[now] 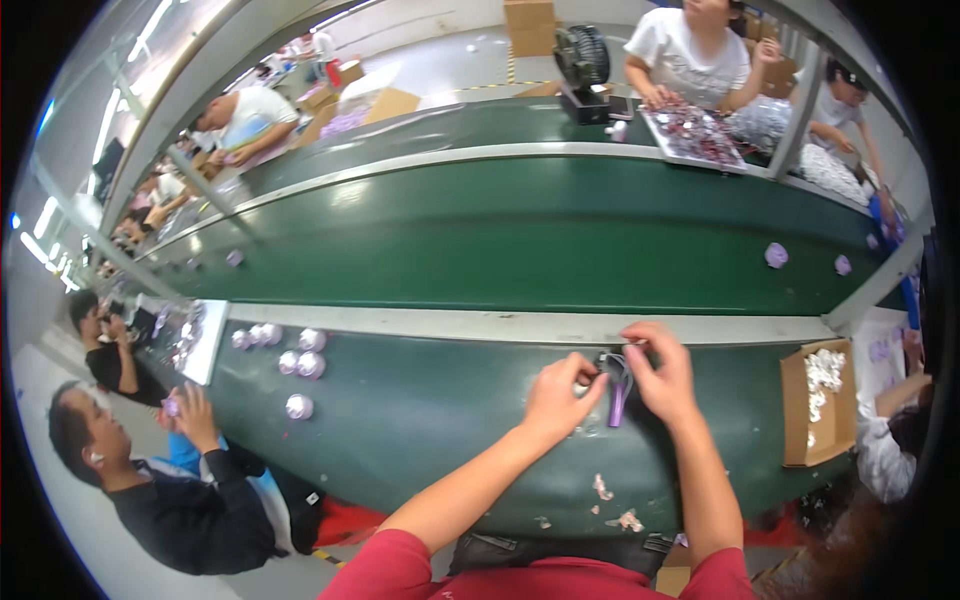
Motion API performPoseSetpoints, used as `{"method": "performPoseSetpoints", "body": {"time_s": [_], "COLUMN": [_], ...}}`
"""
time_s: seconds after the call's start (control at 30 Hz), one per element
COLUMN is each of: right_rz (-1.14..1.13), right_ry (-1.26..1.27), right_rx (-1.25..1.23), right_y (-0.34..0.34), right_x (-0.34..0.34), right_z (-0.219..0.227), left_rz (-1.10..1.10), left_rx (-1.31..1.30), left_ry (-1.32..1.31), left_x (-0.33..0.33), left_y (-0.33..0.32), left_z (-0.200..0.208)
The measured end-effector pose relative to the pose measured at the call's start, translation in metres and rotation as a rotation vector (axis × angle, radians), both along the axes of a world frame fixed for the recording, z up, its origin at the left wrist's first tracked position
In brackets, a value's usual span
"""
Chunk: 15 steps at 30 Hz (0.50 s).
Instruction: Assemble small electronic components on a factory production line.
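My left hand [561, 391] and my right hand [659, 368] meet over the green work surface [420, 420], just below the pale rail of the conveyor. Between them they pinch a small purple piece with a strap [618, 388] that hangs down from the fingers. Both hands have fingertips closed on it. The part's top is hidden under my fingers.
Several round purple-white parts [298, 362] lie on the surface to my left, near a white tray [208, 340]. A cardboard box of white pieces [818, 400] sits at right. Two purple parts [777, 255] ride the green belt. Other people work all around. Scraps [603, 488] lie near the edge.
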State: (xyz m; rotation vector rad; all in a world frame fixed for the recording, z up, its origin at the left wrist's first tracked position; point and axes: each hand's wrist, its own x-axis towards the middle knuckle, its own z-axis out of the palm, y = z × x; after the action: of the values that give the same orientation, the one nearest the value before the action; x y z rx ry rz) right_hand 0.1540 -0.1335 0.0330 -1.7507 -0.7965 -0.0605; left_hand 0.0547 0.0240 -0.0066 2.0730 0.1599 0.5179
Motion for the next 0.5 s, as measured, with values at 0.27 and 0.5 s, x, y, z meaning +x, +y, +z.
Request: {"method": "performPoseSetpoints", "body": {"time_s": [0.27, 0.5], "right_rz": [0.630, 0.577], "right_ry": [-0.064, 0.052], "right_rx": [0.717, 0.843], "right_y": [-0.007, -0.021], "right_x": [-0.066, -0.050], "right_z": [0.174, 0.129], "left_rz": [0.015, 0.009], "left_rx": [0.036, 0.094], "left_ry": [0.020, 0.086], "left_x": [-0.005, 0.003], "left_y": [-0.002, -0.002], "left_z": [0.008, 0.001]}}
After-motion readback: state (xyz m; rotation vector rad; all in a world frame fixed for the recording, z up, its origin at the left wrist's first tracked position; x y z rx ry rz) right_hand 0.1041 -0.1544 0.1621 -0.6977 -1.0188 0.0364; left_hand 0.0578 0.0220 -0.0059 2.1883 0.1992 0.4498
